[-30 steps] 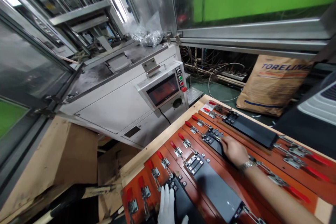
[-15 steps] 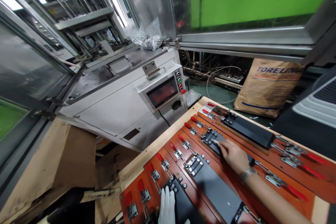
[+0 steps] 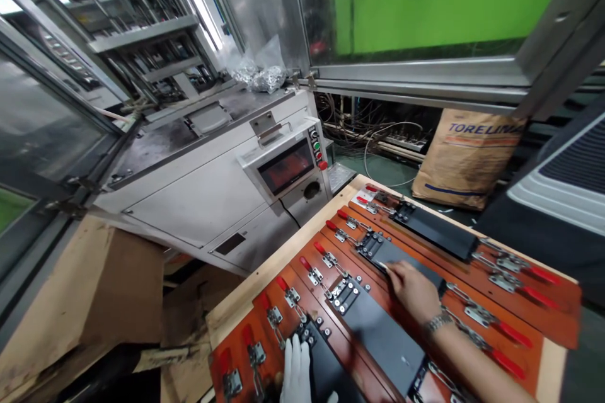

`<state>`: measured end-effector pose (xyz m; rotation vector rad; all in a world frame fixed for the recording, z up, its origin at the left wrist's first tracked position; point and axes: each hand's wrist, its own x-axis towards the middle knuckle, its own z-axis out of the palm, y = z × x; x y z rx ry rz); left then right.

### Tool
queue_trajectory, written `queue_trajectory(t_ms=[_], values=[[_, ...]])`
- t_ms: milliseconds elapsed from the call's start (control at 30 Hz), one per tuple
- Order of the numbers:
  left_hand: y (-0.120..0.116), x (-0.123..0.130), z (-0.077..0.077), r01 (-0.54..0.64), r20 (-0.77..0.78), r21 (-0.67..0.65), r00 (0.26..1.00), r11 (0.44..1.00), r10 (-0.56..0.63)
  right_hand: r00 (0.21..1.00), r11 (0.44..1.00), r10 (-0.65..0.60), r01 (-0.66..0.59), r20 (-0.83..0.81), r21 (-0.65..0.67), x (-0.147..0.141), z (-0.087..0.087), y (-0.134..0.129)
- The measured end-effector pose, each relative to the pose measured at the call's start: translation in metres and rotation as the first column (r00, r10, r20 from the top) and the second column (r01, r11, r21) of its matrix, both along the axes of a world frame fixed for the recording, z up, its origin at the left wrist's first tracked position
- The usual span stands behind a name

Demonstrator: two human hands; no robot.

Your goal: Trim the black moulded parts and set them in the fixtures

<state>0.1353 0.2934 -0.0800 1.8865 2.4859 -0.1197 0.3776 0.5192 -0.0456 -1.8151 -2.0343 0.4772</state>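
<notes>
A wooden board (image 3: 265,293) carries red fixture strips with red-handled toggle clamps (image 3: 331,227) along both sides. Several long black plates lie in the strips. My right hand (image 3: 413,289), bare with a wristwatch, lies on the second black plate (image 3: 401,255), with its fingers curled over the plate's near edge, close to the bolted end block (image 3: 371,242). At the bottom edge my left hand (image 3: 295,371), in a white glove, rests with fingers straight on the end of the nearest black plate (image 3: 331,371). Between my hands lies a third plate (image 3: 378,334).
A white machine with a dark screen (image 3: 286,167) and coloured buttons stands just beyond the board. A brown paper sack (image 3: 466,154) sits on the floor at the back right, by loose cables. Cardboard sheets (image 3: 118,283) lean at the lower left.
The view has drifted, so the board sits lower and further left. My right hand has slid towards the near edge of the second plate. My gloved left hand has stayed put.
</notes>
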Motion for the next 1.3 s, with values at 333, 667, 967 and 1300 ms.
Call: queue_trajectory(t_ms=[333,667,967,1300], values=[[-0.004,-0.005,0.002,0.112,-0.021,0.11,0.994,0.988,-0.11,0.997,0.999,-0.044,0.043,-0.066,-0.009,-0.008,-0.011,-0.007],[-0.007,-0.006,0.0,0.124,0.042,0.159,0.99,0.979,-0.132,0.988,0.994,-0.106,0.101,-0.114,-0.05,-0.028,-0.016,-0.032],[-0.015,-0.004,-0.015,0.089,0.123,0.28,0.984,0.956,-0.128,0.982,0.982,-0.189,0.188,-0.022,-0.021,-0.022,-0.013,-0.027],[-0.015,0.002,-0.006,0.0,0.221,0.231,0.974,0.973,-0.053,0.959,0.951,0.256,-0.227,0.124,-0.209,-0.001,0.057,0.053]])
